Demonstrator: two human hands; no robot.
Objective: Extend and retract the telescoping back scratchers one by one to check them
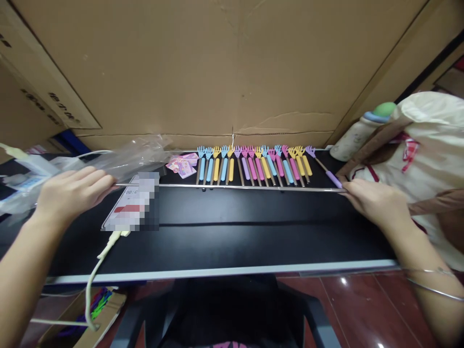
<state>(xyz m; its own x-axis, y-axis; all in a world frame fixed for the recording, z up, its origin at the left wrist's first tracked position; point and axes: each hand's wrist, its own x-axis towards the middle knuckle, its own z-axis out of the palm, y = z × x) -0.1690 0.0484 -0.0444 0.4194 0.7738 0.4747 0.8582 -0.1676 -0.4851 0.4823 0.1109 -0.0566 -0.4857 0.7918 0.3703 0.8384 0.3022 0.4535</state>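
A long thin metal rod (224,186) lies across the black table (253,232). My left hand (72,191) grips its left end with curled fingers. My right hand (375,200) pinches its right end. Just behind the rod stands a row of several small hand-shaped back scratchers (253,164) in blue, yellow, purple and pink, their heads pointing away from me. One purple scratcher (322,166) lies slanted at the row's right end, its handle close to my right fingers.
A phone (132,205) on a white cable lies near my left hand. Clear plastic bags (134,154) and pink cards (183,165) sit behind it. A cardboard wall stands at the back. A bottle (357,135) and a cloth bag (427,159) stand at the right.
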